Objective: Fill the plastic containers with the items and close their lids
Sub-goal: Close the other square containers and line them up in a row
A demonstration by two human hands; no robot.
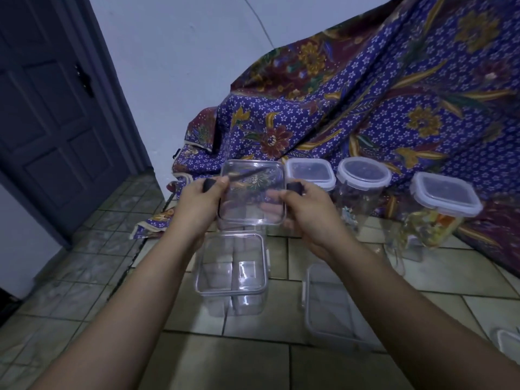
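I hold a clear square plastic lid with black clips (251, 190) up in front of me, above the tiled floor. My left hand (201, 205) grips its left edge at a black clip, and my right hand (305, 209) grips its right edge at the other clip. Directly below stands an open, clear square container (232, 273) that looks empty. To its right lies another clear container (327, 302), also open. Three closed containers with white lids stand at the back: a square one (309, 173), a round one (363, 171) and a larger one (444, 197) with colourful contents.
A purple patterned batik cloth (365, 108) drapes over something behind the containers and spills onto the floor. A dark door (53, 108) is at the left beside a white wall. Part of a white-rimmed piece (506, 340) shows at the right edge.
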